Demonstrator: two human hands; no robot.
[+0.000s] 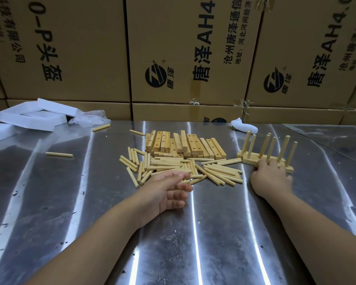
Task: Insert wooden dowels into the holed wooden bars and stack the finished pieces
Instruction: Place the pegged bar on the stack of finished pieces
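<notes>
Dowelled bar (250, 161) partly under right hand (272, 179)

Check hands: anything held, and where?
Left hand: nothing. Right hand: fingers touch the nearest doweled bar at its left end; grip unclear.

Bare steel table (193, 243) lies open near; dowel pile (183, 169) and holed bars (183, 145) crowd the middle.
</notes>
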